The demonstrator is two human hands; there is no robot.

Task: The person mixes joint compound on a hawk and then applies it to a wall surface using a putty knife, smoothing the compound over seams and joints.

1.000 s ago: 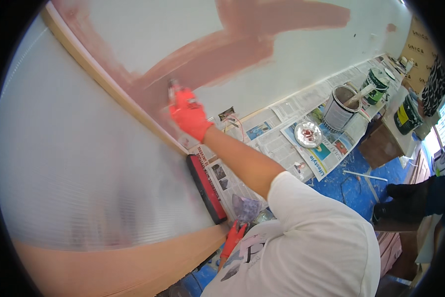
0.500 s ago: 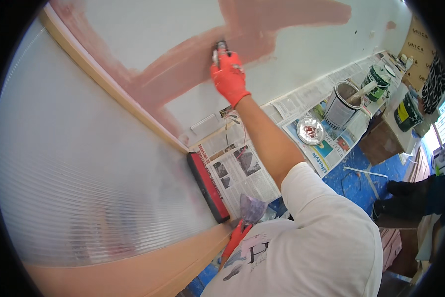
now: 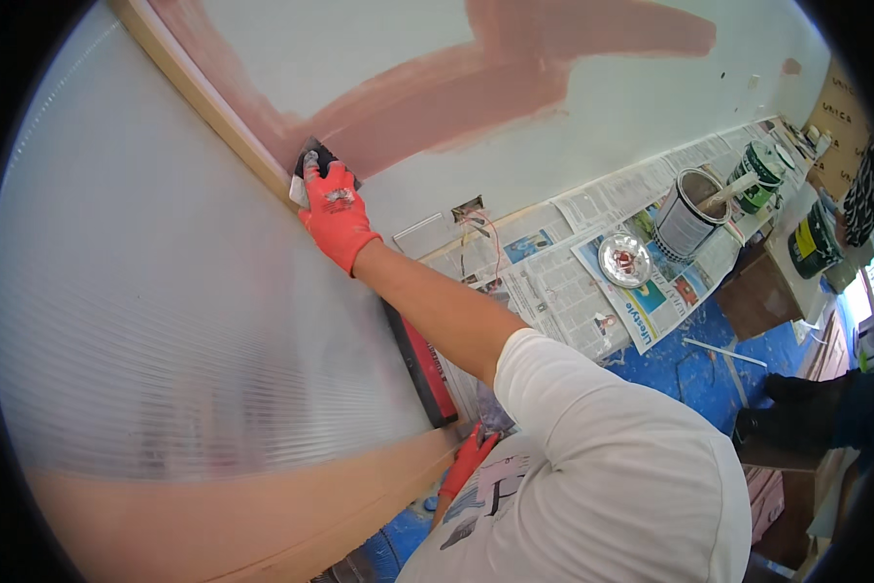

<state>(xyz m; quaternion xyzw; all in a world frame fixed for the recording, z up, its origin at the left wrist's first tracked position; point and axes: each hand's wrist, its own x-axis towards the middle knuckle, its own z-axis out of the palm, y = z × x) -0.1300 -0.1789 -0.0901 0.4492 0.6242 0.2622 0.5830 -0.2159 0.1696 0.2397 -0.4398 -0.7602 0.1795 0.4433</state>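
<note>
My right hand point(image 3: 338, 216), in a red glove, is closed on a putty knife point(image 3: 318, 154) whose flat dark part is held to the wall. Fingers cover much of the tool. It sits at the lower left end of a broad band of pink filler point(image 3: 408, 126) on the pale wall point(image 3: 388, 44), beside the wooden frame edge point(image 3: 225, 131). Low down near my body, my left hand point(image 3: 471, 462), also red-gloved, is curled around something mostly hidden. A purplish, crumpled-looking thing point(image 3: 493, 416) shows just above it, partly behind my right arm.
A ribbed translucent panel point(image 3: 213, 321) fills the left, with a red and black bar point(image 3: 427, 374) by its edge. Newspaper point(image 3: 563, 301) lines the wall's foot, bearing an open paint can point(image 3: 685, 219) and a lid point(image 3: 624, 259). Wires hang from a wall box point(image 3: 469, 208). Someone's dark-clothed legs point(image 3: 806, 408) are at right.
My right hand has swept the putty knife down and left along the pink band to the frame edge. The view has shifted slightly. My left hand stays low by my body.
</note>
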